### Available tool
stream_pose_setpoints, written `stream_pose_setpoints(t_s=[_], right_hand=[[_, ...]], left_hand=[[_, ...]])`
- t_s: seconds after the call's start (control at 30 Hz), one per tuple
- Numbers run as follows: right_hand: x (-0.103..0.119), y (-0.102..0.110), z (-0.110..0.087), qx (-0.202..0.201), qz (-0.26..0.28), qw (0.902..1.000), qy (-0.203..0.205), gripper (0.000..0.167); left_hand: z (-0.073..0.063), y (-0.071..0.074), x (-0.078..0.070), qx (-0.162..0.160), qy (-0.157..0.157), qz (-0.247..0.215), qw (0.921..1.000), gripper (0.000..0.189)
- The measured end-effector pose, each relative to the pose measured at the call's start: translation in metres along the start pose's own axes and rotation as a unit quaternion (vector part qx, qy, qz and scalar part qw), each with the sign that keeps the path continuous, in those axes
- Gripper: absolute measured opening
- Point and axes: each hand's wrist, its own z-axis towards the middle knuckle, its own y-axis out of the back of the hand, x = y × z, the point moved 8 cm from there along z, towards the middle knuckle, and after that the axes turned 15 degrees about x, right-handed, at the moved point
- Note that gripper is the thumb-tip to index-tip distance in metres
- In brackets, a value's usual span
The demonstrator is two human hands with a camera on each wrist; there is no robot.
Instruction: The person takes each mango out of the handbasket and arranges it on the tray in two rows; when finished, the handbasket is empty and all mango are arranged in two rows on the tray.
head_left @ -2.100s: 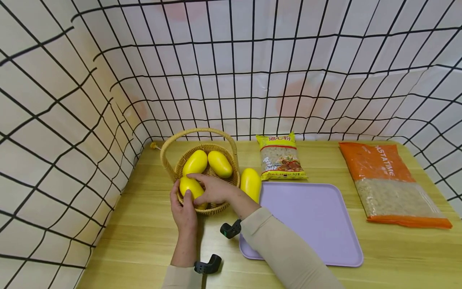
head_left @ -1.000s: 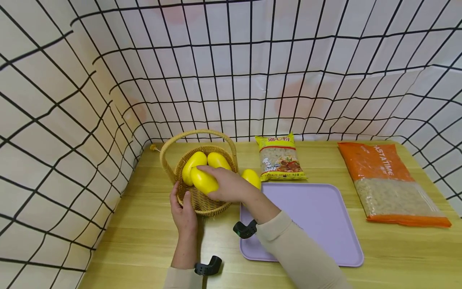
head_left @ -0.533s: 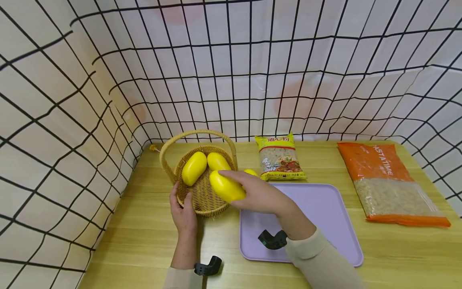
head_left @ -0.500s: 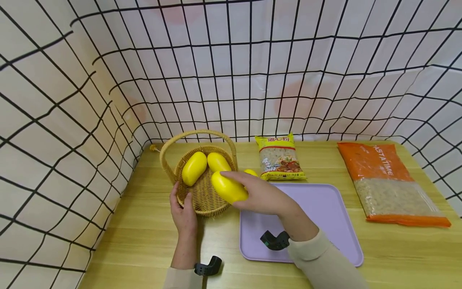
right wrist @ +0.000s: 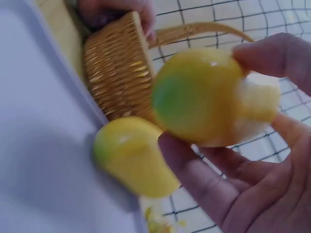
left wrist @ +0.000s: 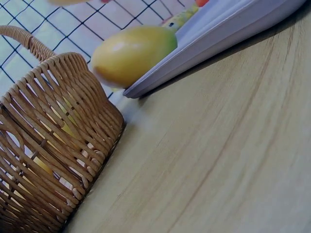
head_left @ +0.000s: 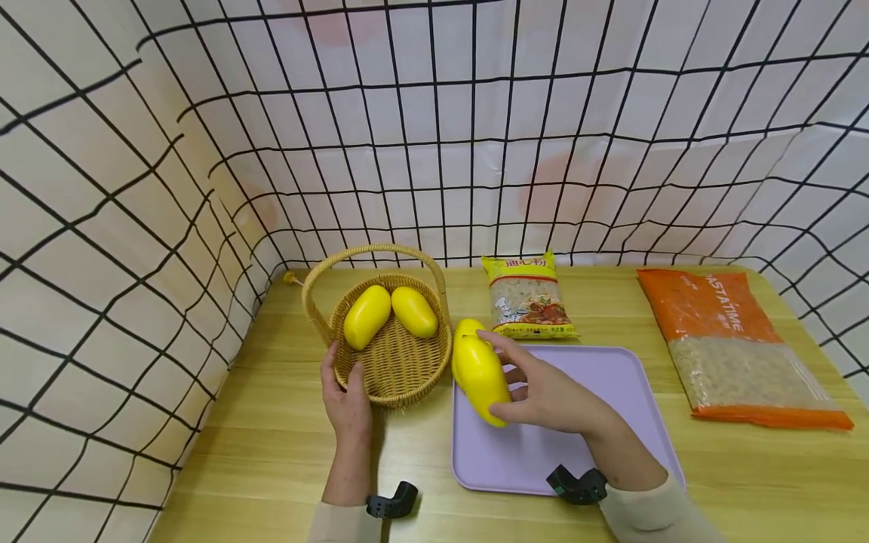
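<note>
My right hand [head_left: 553,392] holds a yellow mango [head_left: 483,377] above the left edge of the purple tray [head_left: 516,471], thumb and fingers on either side. In the right wrist view the held mango [right wrist: 199,99] shows a green end. Just beyond it, a second mango [right wrist: 138,158] lies against the tray's rim, partly covered in the head view. On the left, my left hand [head_left: 349,403] grips the near left rim of a wicker basket [head_left: 400,369], thumb over the edge. Inside the basket sit two mangoes, one on the left [head_left: 367,317] and one on the right [head_left: 415,311].
Behind the tray lies a small yellow pasta bag [head_left: 529,298]. A larger orange pasta bag [head_left: 740,347] is at the far right of the wooden table [head_left: 271,430]. The basket's tall handle [head_left: 380,249] arches up at its back. Gridded white cloth surrounds the table.
The right hand has lifted a mango from the front of the basket and carried it right, over the tray's left edge. My left hand has stayed at the basket's rim.
</note>
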Motion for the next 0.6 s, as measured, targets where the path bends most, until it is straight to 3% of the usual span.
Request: stream_pose_setpoints(t_s=[0.23, 0.4, 0.6], right_hand=[[-0.022, 0.017, -0.016, -0.02, 0.098, 0.9931, 0.061, 0.094], [-0.03, 0.04, -0.026, -0.048, 0.19, 0.9748, 0.106, 0.088], [-0.042, 0.063, -0.04, -0.113, 0.239, 0.9592, 0.1, 0.071]], left_hand=[[0.0, 0.001, -0.001, -0.004, -0.003, 0.008, 1.0, 0.051], [-0.001, 0.0, -0.003, -0.005, -0.004, 0.008, 0.9999, 0.052], [-0.001, -0.001, -0.002, -0.002, -0.002, 0.008, 1.0, 0.052]])
